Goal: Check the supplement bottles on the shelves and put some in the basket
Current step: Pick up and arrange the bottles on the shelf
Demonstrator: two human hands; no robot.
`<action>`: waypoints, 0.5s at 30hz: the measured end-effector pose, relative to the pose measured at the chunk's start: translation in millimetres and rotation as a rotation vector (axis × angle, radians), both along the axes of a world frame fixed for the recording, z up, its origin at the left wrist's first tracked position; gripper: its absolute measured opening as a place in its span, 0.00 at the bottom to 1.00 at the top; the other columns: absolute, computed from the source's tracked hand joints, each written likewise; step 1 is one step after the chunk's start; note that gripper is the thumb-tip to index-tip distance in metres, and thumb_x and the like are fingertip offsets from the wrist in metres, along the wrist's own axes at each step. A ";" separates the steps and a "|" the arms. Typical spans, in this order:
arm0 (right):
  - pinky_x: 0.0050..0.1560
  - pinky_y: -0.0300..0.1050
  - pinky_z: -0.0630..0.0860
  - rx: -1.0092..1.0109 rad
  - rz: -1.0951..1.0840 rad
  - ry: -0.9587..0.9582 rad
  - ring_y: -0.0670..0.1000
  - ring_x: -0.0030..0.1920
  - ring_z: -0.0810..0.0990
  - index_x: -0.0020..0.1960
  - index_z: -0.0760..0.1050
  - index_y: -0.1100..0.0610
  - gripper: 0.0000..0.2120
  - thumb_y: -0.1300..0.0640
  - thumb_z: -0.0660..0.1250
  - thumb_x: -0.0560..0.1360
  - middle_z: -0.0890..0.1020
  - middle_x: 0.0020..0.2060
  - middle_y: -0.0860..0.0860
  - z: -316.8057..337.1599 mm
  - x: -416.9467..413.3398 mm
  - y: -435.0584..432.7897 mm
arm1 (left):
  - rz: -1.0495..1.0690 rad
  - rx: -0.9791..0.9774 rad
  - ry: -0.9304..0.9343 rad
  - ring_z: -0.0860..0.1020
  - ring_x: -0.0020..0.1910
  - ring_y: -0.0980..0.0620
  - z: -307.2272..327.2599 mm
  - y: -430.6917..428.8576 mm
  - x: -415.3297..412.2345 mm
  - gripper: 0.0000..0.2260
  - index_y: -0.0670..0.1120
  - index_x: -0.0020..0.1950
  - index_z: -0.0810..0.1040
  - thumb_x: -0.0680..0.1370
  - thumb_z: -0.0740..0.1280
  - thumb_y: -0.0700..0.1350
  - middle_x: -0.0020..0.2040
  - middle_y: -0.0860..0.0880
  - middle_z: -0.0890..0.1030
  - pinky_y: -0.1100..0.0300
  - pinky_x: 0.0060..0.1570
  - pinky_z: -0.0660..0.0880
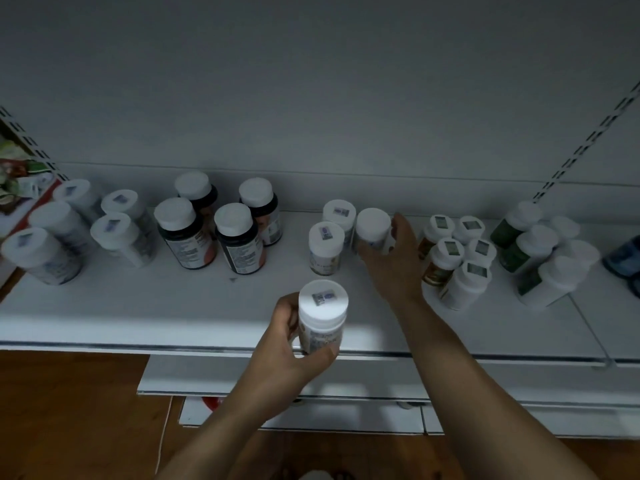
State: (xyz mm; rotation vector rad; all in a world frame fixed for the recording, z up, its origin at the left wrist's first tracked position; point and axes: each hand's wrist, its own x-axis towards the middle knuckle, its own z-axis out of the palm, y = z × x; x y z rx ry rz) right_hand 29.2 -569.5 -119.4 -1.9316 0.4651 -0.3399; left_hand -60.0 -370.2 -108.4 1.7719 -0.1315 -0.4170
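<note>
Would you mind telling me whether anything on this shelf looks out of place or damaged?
Nothing looks tipped, spilled or damaged. Only the plain-capped bottle that the right hand grips stands out: its neighbours both carry cap stickers.

Brown wood-grain floor [69,410] at lower left, thin white cord [162,441] trailing across it, colourful packets [12,174] crowded at the far left edge, slotted metal upright [588,140] slanting at right, plain grey back panel [311,81] above.
</note>
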 end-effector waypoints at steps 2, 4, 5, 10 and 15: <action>0.62 0.37 0.67 -0.017 0.013 -0.046 0.45 0.62 0.72 0.71 0.67 0.54 0.29 0.56 0.73 0.73 0.75 0.64 0.49 2.9 2.2 0.6 | 0.006 -0.002 0.007 0.76 0.57 0.67 -3.2 -1.0 -2.0 0.26 0.58 0.63 0.69 0.72 0.76 0.41 0.55 0.67 0.79 0.73 0.52 0.72; 0.57 0.37 0.71 -0.047 0.010 -0.140 0.37 0.54 0.75 0.59 0.71 0.42 0.21 0.59 0.74 0.72 0.76 0.52 0.36 7.3 -5.2 0.5 | 0.026 -0.008 0.017 0.77 0.57 0.66 -5.6 -2.8 -4.2 0.26 0.59 0.62 0.70 0.69 0.77 0.45 0.55 0.67 0.79 0.69 0.53 0.73; 0.54 0.36 0.72 -0.049 0.010 -0.169 0.33 0.51 0.75 0.55 0.70 0.37 0.22 0.59 0.74 0.72 0.75 0.48 0.31 10.7 -13.0 0.4 | 0.043 -0.011 0.021 0.77 0.57 0.66 -7.2 -4.1 -5.1 0.26 0.59 0.62 0.70 0.67 0.76 0.47 0.55 0.66 0.80 0.68 0.55 0.72; 0.52 0.33 0.73 0.051 -0.017 -0.137 0.39 0.56 0.77 0.65 0.70 0.42 0.25 0.54 0.75 0.71 0.76 0.56 0.36 18.0 -73.1 -1.8 | 0.111 0.053 -0.022 0.75 0.58 0.66 -20.2 -16.9 -4.1 0.27 0.63 0.62 0.71 0.66 0.77 0.53 0.60 0.62 0.77 0.70 0.52 0.72; 0.52 0.36 0.75 0.078 -0.075 -0.119 0.35 0.54 0.78 0.65 0.71 0.38 0.29 0.53 0.77 0.68 0.77 0.58 0.33 28.0 -133.7 -10.6 | 0.129 0.105 -0.112 0.76 0.58 0.60 -23.1 -43.5 3.8 0.25 0.58 0.64 0.72 0.69 0.76 0.51 0.59 0.58 0.77 0.61 0.58 0.74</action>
